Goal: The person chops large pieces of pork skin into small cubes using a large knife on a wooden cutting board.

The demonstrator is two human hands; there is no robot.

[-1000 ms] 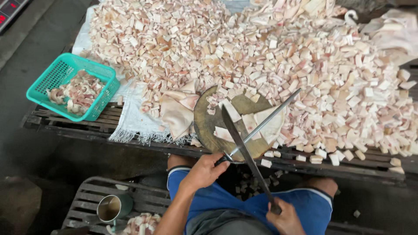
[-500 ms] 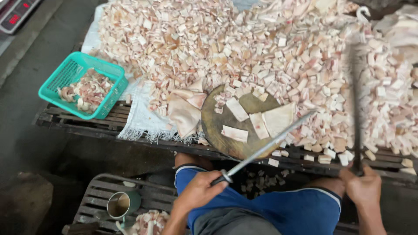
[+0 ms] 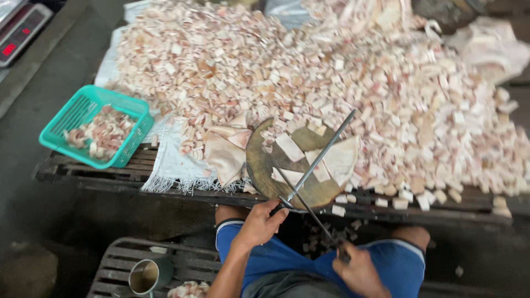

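Note:
My left hand (image 3: 260,225) grips the handle of a long sharpening steel (image 3: 321,157), whose rod slants up to the right over a round wooden chopping block (image 3: 259,163). My right hand (image 3: 361,271), low near my blue shorts, holds a knife (image 3: 306,203) whose thin blade crosses the steel near its handle. Pale slabs of meat (image 3: 340,159) lie on the block. A larger flap of skin (image 3: 225,150) hangs off the block's left side.
A huge heap of small cut meat cubes (image 3: 342,83) covers the cloth behind the block. A green plastic basket (image 3: 130,142) with some pieces sits at the left. A metal cup (image 3: 144,276) stands on a slatted stool (image 3: 113,267) below. A scale (image 3: 19,30) is at the top left.
My right hand swung the knife up to the far right and has brought it back down across the steel. My left hand kept the steel over the block.

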